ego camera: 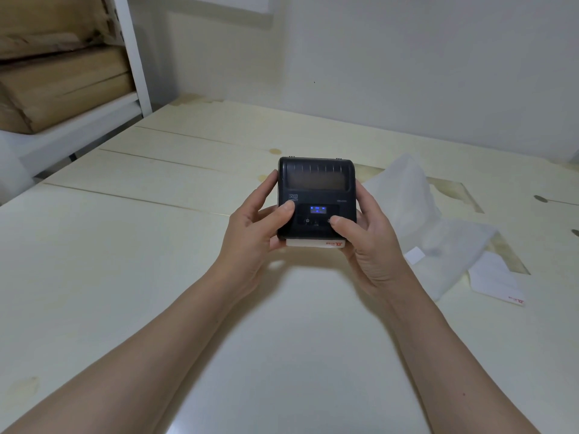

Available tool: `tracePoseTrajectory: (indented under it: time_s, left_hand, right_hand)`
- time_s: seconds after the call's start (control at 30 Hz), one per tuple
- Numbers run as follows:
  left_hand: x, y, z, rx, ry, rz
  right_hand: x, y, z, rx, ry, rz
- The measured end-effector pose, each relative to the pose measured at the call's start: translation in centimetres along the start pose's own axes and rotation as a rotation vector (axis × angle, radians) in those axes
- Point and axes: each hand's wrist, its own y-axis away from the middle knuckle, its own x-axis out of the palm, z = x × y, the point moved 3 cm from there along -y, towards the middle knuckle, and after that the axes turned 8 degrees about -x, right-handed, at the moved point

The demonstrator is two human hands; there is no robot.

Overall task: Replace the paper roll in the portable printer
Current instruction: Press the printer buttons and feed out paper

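Note:
A black portable printer (316, 189) is held above the pale table (125, 245), its lid closed and its small blue display lit. A strip of white label paper (315, 243) with a red mark sticks out of its near edge. My left hand (253, 233) grips the printer's left side, thumb resting on the top face beside the display. My right hand (369, 242) grips the right side, its thumb on the button area at the lower right of the display.
A crumpled white plastic bag (419, 208) lies on the table to the right, with a loose white label (498, 283) bearing a red mark beside it. A white shelf frame (131, 54) with cardboard boxes (59, 86) stands at the back left. A wall runs behind.

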Motion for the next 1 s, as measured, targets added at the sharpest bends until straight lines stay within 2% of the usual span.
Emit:
tracePoseTrajectory:
  time_s: [1.0]
  left_hand:
    - [-0.07, -0.12, 0.06, 0.000, 0.014, 0.000]
  right_hand:
    - [-0.01, -0.11, 0.14, -0.053, 0.034, 0.052]
